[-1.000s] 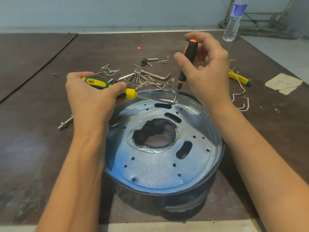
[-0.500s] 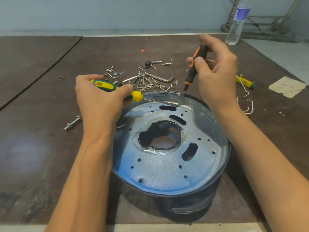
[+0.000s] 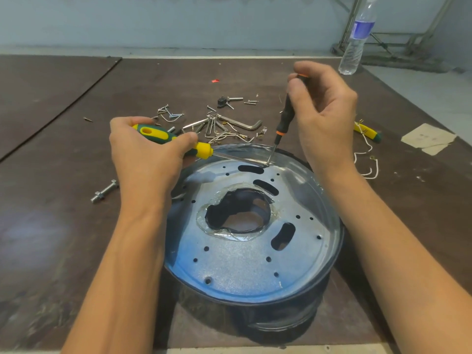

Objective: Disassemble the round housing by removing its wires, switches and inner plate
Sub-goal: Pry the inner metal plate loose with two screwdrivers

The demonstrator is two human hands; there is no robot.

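Round housing [image 3: 281, 320] sat on the brown table [image 3: 51, 226] right in front of me, open side up. The inner plate [image 3: 237, 272] was in it: silver, perforated, with a ragged hole in the middle.

Left hand [image 3: 145, 154] was wrapped round the green-yellow screwdriver [image 3: 163, 135], fingers curled over the handle and thumb along it. Its shaft ran near-flat across to the plate's far edge.

Right hand [image 3: 324, 118] pinched the black-orange screwdriver [image 3: 286, 118] near its top between thumb and fingertips. It stood steep, tip down at that same far edge, close to the housing wall.

Both tips met there, just past the far slot. I couldn't tell whether either sat in a screw or under the plate's lip.

Behind the housing was a heap: hex key [image 3: 245, 125], loose screws [image 3: 168, 112], bits of wire. A bolt [image 3: 104, 191] lay left of my left wrist. Right of my right hand lay a white wire [image 3: 365, 159] and a yellow-green tool [image 3: 367, 131]. Water bottle [image 3: 356, 34] stood at the far right corner.
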